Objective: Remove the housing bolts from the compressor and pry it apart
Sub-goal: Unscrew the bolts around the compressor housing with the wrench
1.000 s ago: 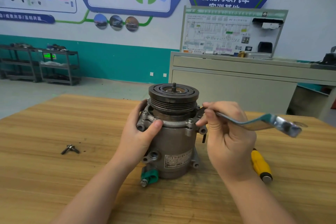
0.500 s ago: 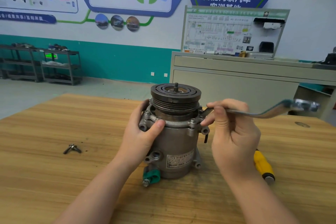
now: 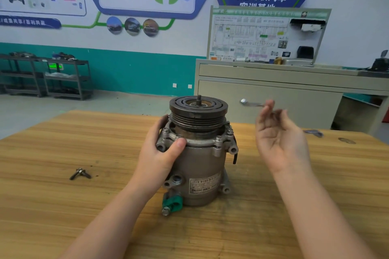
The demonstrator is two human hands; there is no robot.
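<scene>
Grey cast-metal compressor [image 3: 200, 160] upright mid-worktop [image 3: 63, 206], dark grooved pulley on top, left hand [image 3: 160, 153] gripping its bolted flange, right hand [image 3: 280, 134] raised beside it, blurred wrench [image 3: 251, 103] at its loosely spread fingertips, grip unclear.

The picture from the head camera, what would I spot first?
A grey compressor stands upright mid-table, a dark ridged pulley on top. The left hand grips its left side. The right hand hangs beside it with a blurred wrench at its fingertips. Two bolts lie left.

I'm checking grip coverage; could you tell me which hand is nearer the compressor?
Left: the left hand holds the compressor; the right hand hovers apart, beside it.
</scene>
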